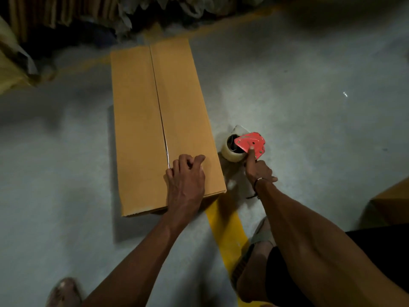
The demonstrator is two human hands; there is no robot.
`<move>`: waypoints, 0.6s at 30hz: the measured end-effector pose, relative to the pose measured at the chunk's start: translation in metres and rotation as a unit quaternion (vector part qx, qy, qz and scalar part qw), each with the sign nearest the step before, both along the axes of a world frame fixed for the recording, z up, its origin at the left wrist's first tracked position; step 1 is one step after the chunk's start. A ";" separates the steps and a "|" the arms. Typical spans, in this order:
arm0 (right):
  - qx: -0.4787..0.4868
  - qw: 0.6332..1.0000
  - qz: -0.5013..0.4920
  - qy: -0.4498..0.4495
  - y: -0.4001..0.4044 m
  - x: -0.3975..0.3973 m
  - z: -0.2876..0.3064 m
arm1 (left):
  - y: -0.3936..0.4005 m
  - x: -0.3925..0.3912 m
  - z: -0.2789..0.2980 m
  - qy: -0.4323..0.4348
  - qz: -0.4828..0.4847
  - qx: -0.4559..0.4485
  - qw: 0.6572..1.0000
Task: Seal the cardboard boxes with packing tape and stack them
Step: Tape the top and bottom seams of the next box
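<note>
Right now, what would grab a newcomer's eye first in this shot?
The long cardboard box lying on the grey floor at centre, flaps closed, its centre seam mostly bare. The left hand presses on its near end. Just right of the box, the right hand grips a red tape dispenser with a clear tape roll. A yellow floor stripe runs out from under the box toward the camera.

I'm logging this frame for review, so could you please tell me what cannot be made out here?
- Dispenser handle, head view: hidden inside the right hand.
- Box seam at the near end: covered by the left hand, so tape there is uncertain.
- Second box: cut off by the right edge.
- Clutter along the top edge: dark and blurred.
</note>
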State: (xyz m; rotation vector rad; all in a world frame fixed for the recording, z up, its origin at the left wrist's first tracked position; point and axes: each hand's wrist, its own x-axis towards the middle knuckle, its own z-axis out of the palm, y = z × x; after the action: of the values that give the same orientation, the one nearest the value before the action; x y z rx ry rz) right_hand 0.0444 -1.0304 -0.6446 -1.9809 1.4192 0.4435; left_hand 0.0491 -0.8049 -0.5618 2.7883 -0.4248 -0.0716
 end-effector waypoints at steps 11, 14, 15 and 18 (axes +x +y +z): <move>-0.017 0.984 0.099 -0.147 -0.016 0.014 0.181 | 0.020 0.006 0.087 0.112 0.063 -0.088 0.988; 0.028 0.965 0.164 -0.203 0.005 0.008 0.234 | 0.041 0.006 0.122 0.148 0.103 -0.117 0.977; 0.046 0.956 0.187 -0.220 0.015 0.004 0.250 | 0.051 0.005 0.133 0.156 0.109 -0.132 0.973; 0.130 0.927 0.237 -0.261 0.047 -0.019 0.287 | 0.089 -0.010 0.163 0.186 0.103 -0.209 0.955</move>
State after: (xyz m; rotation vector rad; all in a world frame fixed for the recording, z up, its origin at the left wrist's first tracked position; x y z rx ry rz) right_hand 0.0259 -0.9833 -0.3579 -2.0078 0.5220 0.2587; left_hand 0.0390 -0.7155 -0.3988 2.3139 -0.0431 -0.4015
